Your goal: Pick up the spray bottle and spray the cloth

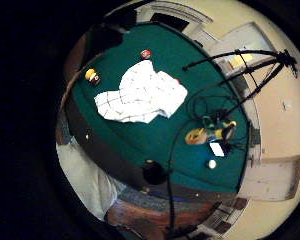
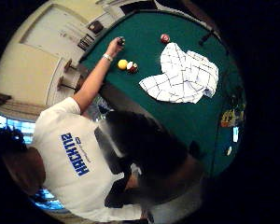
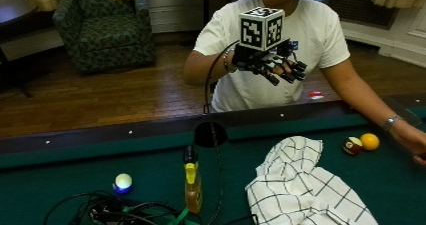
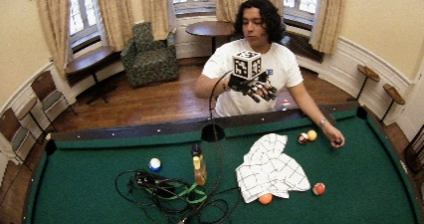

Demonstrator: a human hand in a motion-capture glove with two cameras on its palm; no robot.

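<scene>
A yellow spray bottle (image 3: pixel 193 185) with a black top stands upright on the green felt, near the cables. To its right a white cloth (image 3: pixel 303 190) with a black grid lies crumpled on the felt. My gloved right hand (image 3: pixel 274 66) is raised at chest height, behind the table's far rail and well above both. Its fingers are relaxed and hold nothing. The wide outside view shows the bottle (image 4: pixel 198 168), the cloth (image 4: pixel 270 169) and the hand (image 4: pixel 255 87) in the same places. From the palm, the cloth (image 1: pixel 140 95) and the bottle (image 1: pixel 210 134) lie far below.
A tangle of black cables (image 3: pixel 113 210) and a white-blue ball (image 3: pixel 123 181) lie left of the bottle. A maroon ball (image 3: pixel 352 145) and a yellow ball (image 3: pixel 369 141) sit near the bare left hand (image 3: pixel 414 146). A side pocket (image 3: pixel 210 134) is in the rail.
</scene>
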